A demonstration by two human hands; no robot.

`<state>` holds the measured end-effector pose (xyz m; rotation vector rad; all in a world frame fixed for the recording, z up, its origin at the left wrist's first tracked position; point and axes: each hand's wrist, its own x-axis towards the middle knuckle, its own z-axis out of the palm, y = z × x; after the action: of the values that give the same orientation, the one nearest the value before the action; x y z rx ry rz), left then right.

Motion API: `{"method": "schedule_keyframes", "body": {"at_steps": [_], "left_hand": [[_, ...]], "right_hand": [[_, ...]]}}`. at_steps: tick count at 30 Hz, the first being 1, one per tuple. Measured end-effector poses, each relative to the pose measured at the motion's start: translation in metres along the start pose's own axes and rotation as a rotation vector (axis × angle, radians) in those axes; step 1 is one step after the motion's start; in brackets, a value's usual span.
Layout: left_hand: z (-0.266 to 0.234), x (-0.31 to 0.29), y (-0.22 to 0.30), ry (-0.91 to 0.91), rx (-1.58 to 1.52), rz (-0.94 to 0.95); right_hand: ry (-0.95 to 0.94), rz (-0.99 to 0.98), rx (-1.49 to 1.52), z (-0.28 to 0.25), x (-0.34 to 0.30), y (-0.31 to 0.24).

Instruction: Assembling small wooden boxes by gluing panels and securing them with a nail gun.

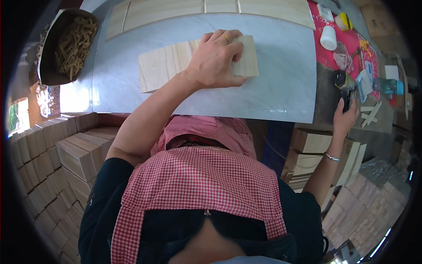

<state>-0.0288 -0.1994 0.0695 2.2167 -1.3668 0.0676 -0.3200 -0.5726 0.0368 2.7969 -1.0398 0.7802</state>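
Observation:
A long, light wooden block (165, 64) with striped grain lies at a slight angle on the pale marbled tabletop (277, 92). My left hand (217, 59) is closed over the block's right part, thumb along its near edge and fingers bent over its top. Off to the right, beyond the tabletop's right edge, my right hand (346, 116) is closed round a slim black-handled tool (346, 100). What kind of tool it is cannot be made out. Beside it are a small dark object (340, 79) and crossed thin wood strips (371, 115).
Flat wooden boards (171, 15) lie along the table's far edge. A box (46, 61) of tan bands stands at far left. A white bottle (328, 38), yellow tape roll (343, 21) and blue-capped clear bottle (389, 86) sit at right. Wooden blocks (81, 154) are stacked below left.

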Motion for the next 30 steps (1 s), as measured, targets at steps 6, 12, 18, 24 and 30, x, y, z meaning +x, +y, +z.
{"method": "schedule_keyframes", "body": {"at_steps": [6, 12, 18, 24, 30], "left_hand": [[0.009, -0.001, -0.007, 0.079, -0.003, 0.024], [0.007, -0.005, -0.007, 0.053, -0.023, -0.015], [0.013, -0.003, -0.009, 0.108, 0.014, 0.03], [0.011, -0.002, -0.009, 0.094, -0.019, 0.01], [0.008, -0.002, -0.008, 0.054, -0.044, -0.017]], "right_hand": [[-0.244, 0.147, -0.221, 0.025, 0.003, 0.04], [-0.079, -0.21, 0.294, -0.013, 0.021, -0.107], [-0.199, -0.361, 0.726, -0.007, -0.029, -0.244], [-0.261, -0.365, 0.694, -0.004, -0.029, -0.259], [-0.275, -0.441, 0.649, -0.005, -0.021, -0.259]]}}
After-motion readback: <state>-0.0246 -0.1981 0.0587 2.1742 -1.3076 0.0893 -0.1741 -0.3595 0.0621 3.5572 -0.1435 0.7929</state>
